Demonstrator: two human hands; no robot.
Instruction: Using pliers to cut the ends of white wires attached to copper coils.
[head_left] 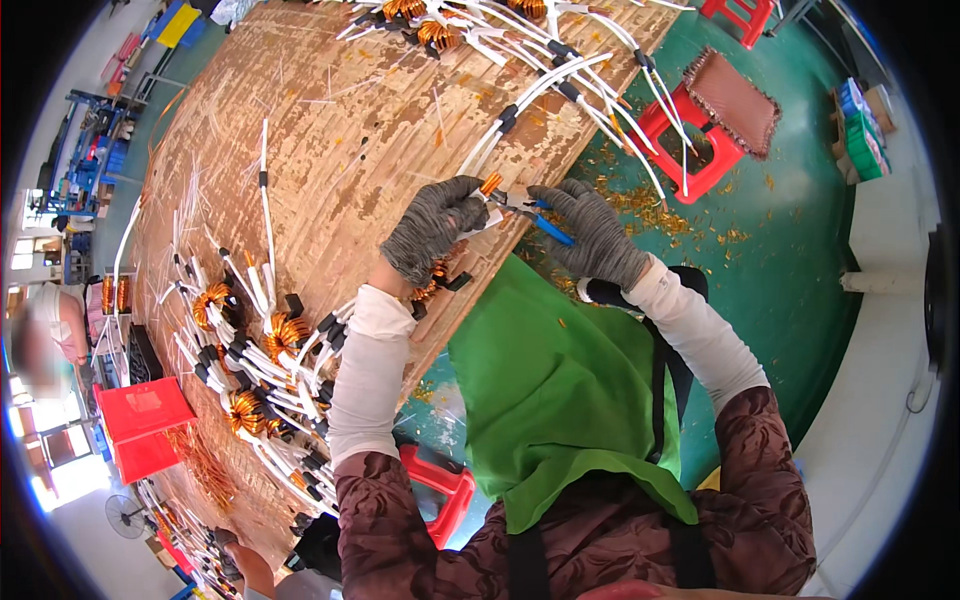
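My left hand (432, 228), in a grey glove, is closed around a white-sleeved lead. The bare orange copper end of the lead (490, 184) sticks up past my fingers. My right hand (592, 236), also gloved in grey, grips blue-handled pliers (548, 226). Their jaws reach the lead beside my left fingers; whether they bite on it I cannot tell. Both hands are over the front edge of a worn wooden table (330, 130). Partly hidden under my left wrist lies a copper-wound coil (428, 288).
Copper-wound coils with white leads (285, 335) are heaped on the left, more coils (437, 36) at the far edge. A red stool (690, 140) with a brown cushion (733, 103) stands right. Copper scraps litter the green floor. A red box (148, 412) and other people are left.
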